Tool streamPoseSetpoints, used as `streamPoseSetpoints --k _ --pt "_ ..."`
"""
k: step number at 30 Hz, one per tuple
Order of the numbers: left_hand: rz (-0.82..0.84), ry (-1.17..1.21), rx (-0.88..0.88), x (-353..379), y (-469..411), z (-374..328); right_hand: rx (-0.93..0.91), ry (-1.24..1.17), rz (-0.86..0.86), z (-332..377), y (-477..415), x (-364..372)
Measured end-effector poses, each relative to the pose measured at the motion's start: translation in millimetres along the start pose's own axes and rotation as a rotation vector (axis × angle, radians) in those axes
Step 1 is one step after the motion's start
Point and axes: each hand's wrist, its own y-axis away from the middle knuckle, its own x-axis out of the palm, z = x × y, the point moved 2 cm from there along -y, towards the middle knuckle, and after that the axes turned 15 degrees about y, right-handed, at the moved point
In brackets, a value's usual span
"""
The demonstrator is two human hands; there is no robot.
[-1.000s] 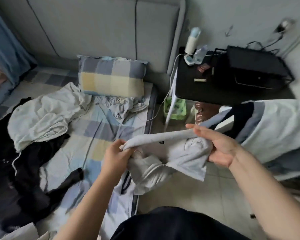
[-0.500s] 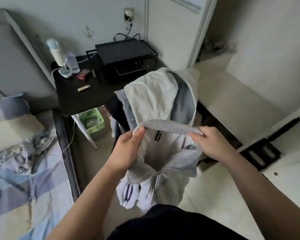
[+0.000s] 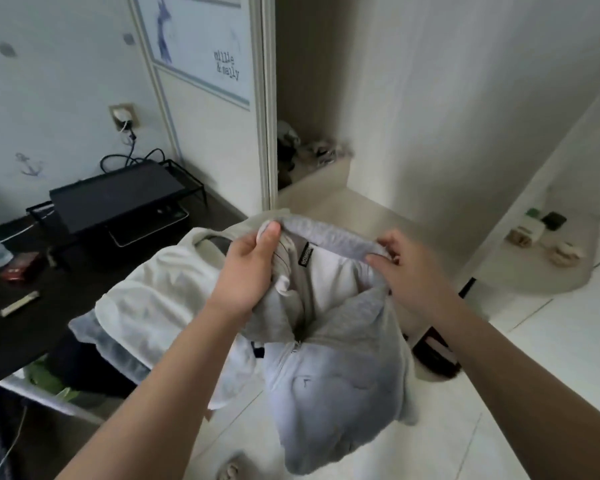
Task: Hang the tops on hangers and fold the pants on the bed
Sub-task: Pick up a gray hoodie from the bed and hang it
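Note:
A light grey zip-up top (image 3: 329, 386) hangs in front of me, its ribbed collar stretched between both hands. My left hand (image 3: 246, 271) pinches the collar's left end, thumb on top. My right hand (image 3: 406, 271) grips the collar's right end with curled fingers. A black label shows inside the neck. The zipper runs down the middle and the body droops toward the floor. Behind it, other pale tops (image 3: 153, 292) are draped over something hidden underneath. No hanger is visible.
A black desk (image 3: 32, 327) at the left carries a black monitor stand (image 3: 115, 199), a red box and cables. A green bin (image 3: 49, 382) sits under it. Ahead are a white wardrobe door (image 3: 201, 64) and an open doorway (image 3: 319, 181). Pale tiled floor lies to the right.
My view has swung right, from the bed to the desk and doorway. Both hands have kept their hold on the collar and carried the grey top higher and closer to the draped tops.

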Motion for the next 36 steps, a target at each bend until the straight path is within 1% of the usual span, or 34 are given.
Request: streamPoseSetpoints --k 4,7,11,16,19,24,27,31,33,36 --pt "0.100 -0.004 0.085 36 -77 -33 0.008 -0.012 -0.231 10 -51 -40" --pt "0.206 0.002 0.183 64 -137 -64 0.022 -0.003 -0.366 26 -88 -74" --pt "0.352 0.038 0.248 100 -207 -113 0.051 0.061 -0.508 55 -141 -122" --pt "0.496 0.067 0.307 149 -287 -182 0.062 0.306 -0.685 92 -204 -194" --pt "0.565 0.072 0.347 181 -318 -228 0.067 0.457 -0.779 116 -233 -245" --pt "0.610 0.091 0.469 230 -355 -301 0.128 0.700 -0.830 155 -269 -322" --pt "0.608 0.123 0.500 263 -371 -343 0.173 0.850 -0.838 168 -291 -360" --pt "0.553 0.153 0.534 303 -380 -391 0.314 1.057 -0.878 169 -318 -404" --pt "0.560 0.178 0.526 321 -382 -410 0.370 1.169 -0.888 165 -329 -420" --pt "0.574 0.178 0.521 341 -382 -435 0.413 1.398 -0.853 160 -347 -436"
